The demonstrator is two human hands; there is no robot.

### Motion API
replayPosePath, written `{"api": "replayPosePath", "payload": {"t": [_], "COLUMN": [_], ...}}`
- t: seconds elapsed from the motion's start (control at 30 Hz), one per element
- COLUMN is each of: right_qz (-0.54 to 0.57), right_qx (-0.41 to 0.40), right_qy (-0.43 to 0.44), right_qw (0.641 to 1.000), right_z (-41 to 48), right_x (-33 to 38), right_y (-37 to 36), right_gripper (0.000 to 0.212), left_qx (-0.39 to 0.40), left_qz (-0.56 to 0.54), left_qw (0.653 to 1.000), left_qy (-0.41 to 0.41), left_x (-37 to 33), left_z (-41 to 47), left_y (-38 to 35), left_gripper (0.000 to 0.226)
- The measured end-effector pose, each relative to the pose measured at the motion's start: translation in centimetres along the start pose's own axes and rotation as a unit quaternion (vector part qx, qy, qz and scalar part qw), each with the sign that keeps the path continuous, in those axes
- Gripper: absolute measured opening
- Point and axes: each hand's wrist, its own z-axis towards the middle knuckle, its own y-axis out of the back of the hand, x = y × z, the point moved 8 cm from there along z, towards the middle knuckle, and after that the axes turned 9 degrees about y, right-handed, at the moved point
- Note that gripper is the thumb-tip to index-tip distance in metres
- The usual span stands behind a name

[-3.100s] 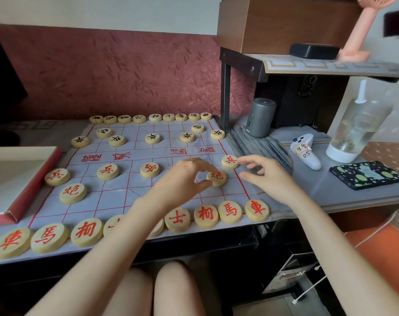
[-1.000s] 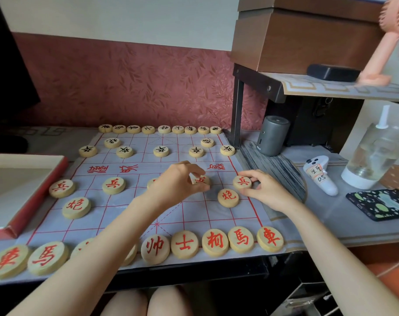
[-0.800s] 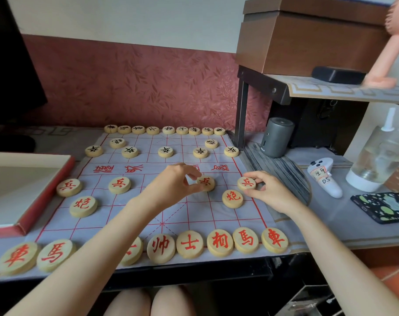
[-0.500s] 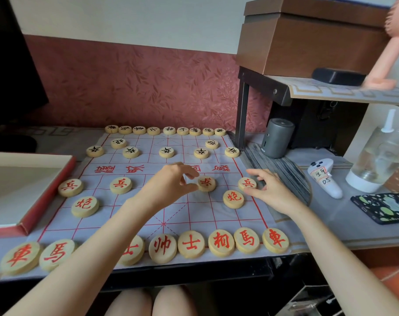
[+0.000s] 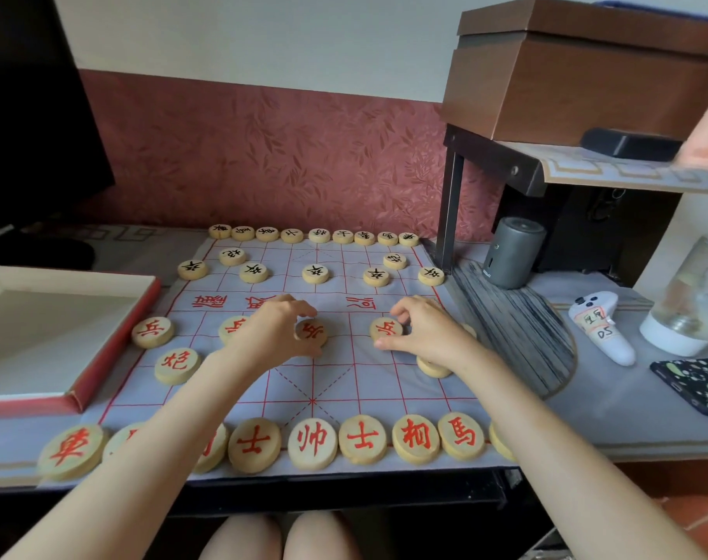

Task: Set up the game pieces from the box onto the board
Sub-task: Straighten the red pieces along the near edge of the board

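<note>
**Hands on the soldier rank: left hand and right hand, one disc each**

I read the left hand as curled. Its thumb and fingertips pinch a round, flat disc of pale wood with a red carved character on the board's middle file. The right hand pinches a matching red-marked wooden disc by its rim, further right on the same rank. I cannot tell whether either disc is lifted off the surface.

The board is a soft grey cloth, slightly wrinkled and printed with a thin red grid. A row of thick red-character discs stands edge to edge along its near side. A row of black-character discs lines its far side.

The box is a shallow square cardboard tray with red outer walls and a pale lining. It sits at the cloth's left edge.

On the desk to the right are a matte dark grey cylinder and a smooth white plastic controller with a handwritten label.
</note>
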Motion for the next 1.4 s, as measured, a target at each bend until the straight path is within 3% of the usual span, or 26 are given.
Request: {"api": "replayPosePath", "payload": {"t": [0.2,0.4,0.9,1.4], "right_qz": [0.029,0.077,0.089,0.09], "right_qx": [0.01,0.042,0.042,0.037], "right_qy": [-0.005,-0.016,-0.016,-0.015], "right_qw": [1.0,0.996,0.995,0.995], "right_z": [0.2,-0.3,-0.7,-0.5], "right_x": [-0.3,-0.1,0.0,-0.8], "right_y": [-0.8,-0.7,-0.7,-1.2], "right_gripper": [0.039,0.046,0.049,0.051], "left_qx": [-0.033,-0.037,0.018,0.032], "left_qz": [-0.008,-0.045,-0.022,-0.036], "left_qw": [0.998,0.997,0.999,0.998], "left_qy": [0.046,0.041,-0.024,-0.034], "left_x": [0.1,0.5,-0.6,-0.2], "left_z": [-0.1,0.4,-0.1,-0.1], "left_y": [0.6,0.4,0.4,-0.1], "left_gripper": [0.061,0.043,0.043,0.047]}}
